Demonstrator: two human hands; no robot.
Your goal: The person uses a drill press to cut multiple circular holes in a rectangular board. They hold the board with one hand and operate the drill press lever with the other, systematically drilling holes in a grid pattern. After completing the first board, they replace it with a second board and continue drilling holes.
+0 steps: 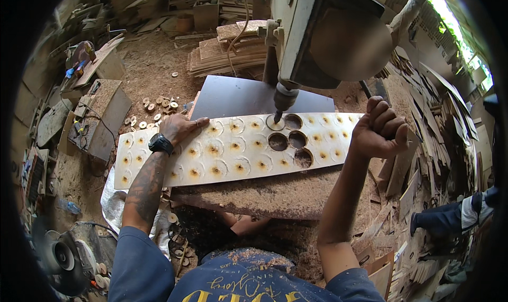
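Observation:
A long pale wooden board (243, 143) lies across the drill press table, marked with scorched spots and ring-shaped cuts. Several round holes pierce it right of its middle. My left hand (180, 128) grips the board's far edge toward the left, thumb stretched along the top face. Over a ringed spot by the holes, the drill press chuck (286, 97) points down, its bit tip at or just above the wood; contact is unclear. At the right, my right hand (380, 127) is closed in a fist around the dark feed lever (365, 89), most of which the fingers hide.
The drill press head (317, 37) looms above the board. A dark sheet (238, 98) lies beyond it. Sawdust covers the table's near part (254, 193). Cut wooden discs (159, 105) litter the floor at left. Stacked planks (227, 53) stand behind, and offcuts (423, 127) crowd the right.

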